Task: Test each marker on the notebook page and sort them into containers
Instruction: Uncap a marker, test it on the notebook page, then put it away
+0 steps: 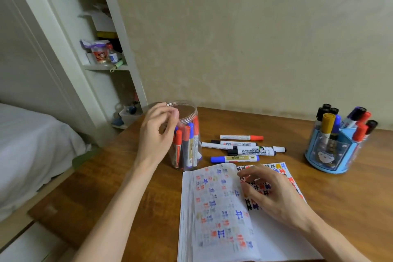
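An open notebook full of red, blue and black test marks lies on the wooden table. My right hand rests flat on its right page with the fingers spread. A clear plastic jar behind the notebook holds several red, blue and black markers. My left hand hovers at the jar's left rim, its fingers loosely curled, and I see nothing in them. Several loose markers lie between the jar and a blue pen holder, which is packed with upright markers.
The table's left edge runs diagonally beside a bed with a white sheet. A white shelf unit with small items stands behind the jar. The wall runs along the table's far edge.
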Available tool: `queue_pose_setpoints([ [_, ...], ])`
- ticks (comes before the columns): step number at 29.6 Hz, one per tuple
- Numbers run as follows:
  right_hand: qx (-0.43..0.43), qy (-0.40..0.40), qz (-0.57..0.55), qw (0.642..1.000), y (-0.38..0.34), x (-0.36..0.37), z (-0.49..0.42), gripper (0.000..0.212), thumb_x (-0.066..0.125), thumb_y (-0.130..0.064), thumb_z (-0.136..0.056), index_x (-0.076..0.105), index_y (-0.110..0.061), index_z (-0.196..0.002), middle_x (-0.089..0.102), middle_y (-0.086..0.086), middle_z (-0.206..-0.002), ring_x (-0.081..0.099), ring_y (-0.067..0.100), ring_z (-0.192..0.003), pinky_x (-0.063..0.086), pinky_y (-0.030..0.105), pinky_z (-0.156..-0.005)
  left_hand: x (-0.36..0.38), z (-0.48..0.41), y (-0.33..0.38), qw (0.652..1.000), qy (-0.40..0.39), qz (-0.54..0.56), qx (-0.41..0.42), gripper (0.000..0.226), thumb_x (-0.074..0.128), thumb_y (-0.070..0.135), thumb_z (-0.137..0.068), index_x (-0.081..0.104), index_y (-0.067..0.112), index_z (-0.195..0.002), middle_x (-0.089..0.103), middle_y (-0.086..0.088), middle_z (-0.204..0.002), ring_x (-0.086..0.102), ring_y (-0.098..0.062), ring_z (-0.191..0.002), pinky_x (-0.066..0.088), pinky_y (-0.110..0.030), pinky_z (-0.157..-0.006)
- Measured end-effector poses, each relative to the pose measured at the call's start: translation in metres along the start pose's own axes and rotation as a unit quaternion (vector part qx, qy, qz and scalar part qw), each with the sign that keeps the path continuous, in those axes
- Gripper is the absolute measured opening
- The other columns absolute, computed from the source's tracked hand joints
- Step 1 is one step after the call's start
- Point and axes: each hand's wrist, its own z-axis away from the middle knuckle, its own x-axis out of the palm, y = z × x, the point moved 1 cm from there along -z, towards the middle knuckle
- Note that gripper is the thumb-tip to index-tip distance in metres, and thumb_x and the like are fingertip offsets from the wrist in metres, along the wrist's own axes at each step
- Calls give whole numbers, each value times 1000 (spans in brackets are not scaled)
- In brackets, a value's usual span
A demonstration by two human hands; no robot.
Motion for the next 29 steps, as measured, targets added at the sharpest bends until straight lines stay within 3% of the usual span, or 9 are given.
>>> queue_pose_setpoints([
  [3,3,5,-5,1000,-1,1,-2,21,72,-33,-96,71,-43,-115,69,-28,-107,67,-7,-102,51,10,-83,4,4,-5,1000,4,13,-10,40,56,48,-100,75,14,-101,62,10,-131,42,4,-137,35,-18,-112],
  [6,3,19,-3,1000,-1,2,-6,26,74,-29,-95,71,-42,-117,69,-28,-109,67,-6,-101,54,14,-84,2,11,0,999,45,23,10,33,66,46,-97,73,17,-112,59,5,-135,45,-7,-138,37,-19,-112],
  [10,22,55,41,997,0,0,-20,32,75,-32,-94,70,-35,-126,67,-22,-117,66,-4,-100,57,17,-83,5,35,21,987,148,21,62,27,73,29,-92,72,8,-109,63,-7,-122,55,-21,-122,43,-21,-102],
  [12,25,66,84,994,1,-2,-30,36,76,-32,-94,69,-32,-130,64,-16,-124,64,0,-106,56,23,-89,16,48,37,984,156,45,77,22,72,23,-93,72,6,-105,64,-8,-113,59,-20,-112,46,-21,-96],
  [17,24,83,187,979,7,-2,-59,34,74,-32,-96,69,-28,-129,65,-4,-125,58,16,-115,51,32,-95,51,62,74,988,26,145,39,14,72,14,-96,71,13,-110,70,8,-98,68,-15,-95,53,-20,-79],
  [19,20,102,201,974,12,-2,-67,29,75,-31,-95,72,-24,-123,68,-1,-121,60,19,-110,53,35,-92,67,58,78,985,-55,162,-28,19,70,21,-98,68,19,-116,71,13,-96,68,-8,-96,49,-13,-77],
  [22,39,108,199,973,18,-1,-70,26,74,-32,-96,75,-20,-119,71,2,-115,60,21,-105,53,37,-90,94,63,71,978,-149,122,-77,27,69,27,-98,65,27,-124,70,16,-103,64,2,-102,49,-16,-81],
  [27,43,105,143,983,17,0,-62,17,72,-27,-98,72,-17,-113,69,-1,-104,60,16,-94,53,32,-82,111,79,57,979,-148,103,-91,34,74,26,-94,64,31,-127,68,18,-114,61,4,-107,52,-15,-80],
  [29,65,110,76,989,15,-10,-57,18,68,-27,-101,66,-20,-117,68,-5,-104,65,7,-88,57,22,-75,114,78,52,985,-135,76,-82,35,75,25,-94,64,33,-127,63,21,-120,58,4,-112,51,-14,-84],
])
